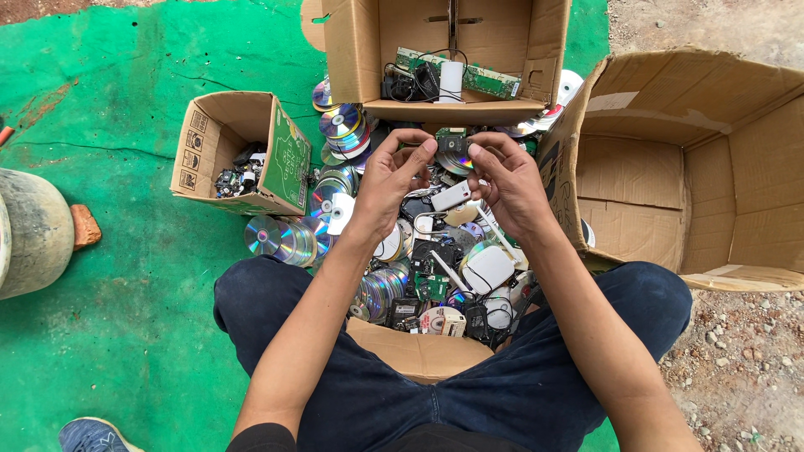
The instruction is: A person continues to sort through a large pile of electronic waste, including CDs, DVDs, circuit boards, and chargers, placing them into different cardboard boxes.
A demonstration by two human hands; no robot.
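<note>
Ahead: blocked by upright cardboard box (444, 50), circuit board inside.
Left: small carton (243, 151), shiny discs (285, 238) beside.
Right: large empty box (703, 167), open inside.
Below: heaped electronic scrap (435, 276) between knees.

Brown cardboard box with green printed side panel (243, 151), open, left of the left hand (389, 180). Tall open brown carton (448, 54), just beyond both hands. Large open brown carton (695, 167) on its side, right of the right hand (507, 180); flattened brown cardboard flap (419, 351) below the hands.
</note>
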